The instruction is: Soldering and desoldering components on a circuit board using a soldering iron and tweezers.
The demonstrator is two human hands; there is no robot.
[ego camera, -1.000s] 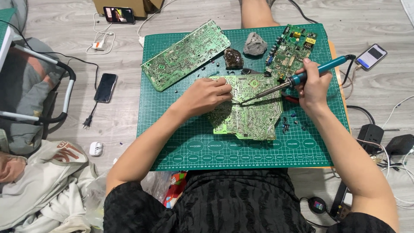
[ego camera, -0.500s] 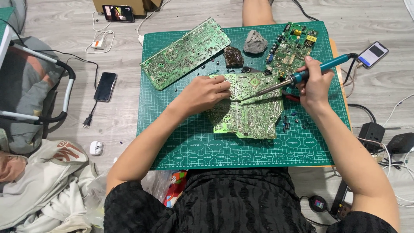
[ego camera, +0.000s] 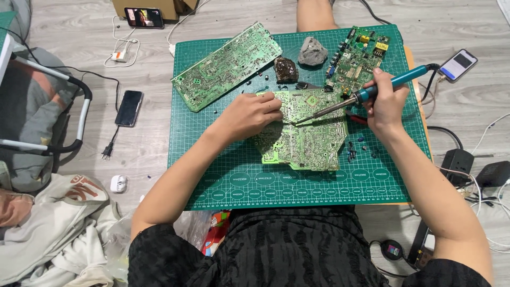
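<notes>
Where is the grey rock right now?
In the head view, the grey rock sits at the far edge of the green cutting mat, between a dark brown lump and the small circuit board.
</notes>
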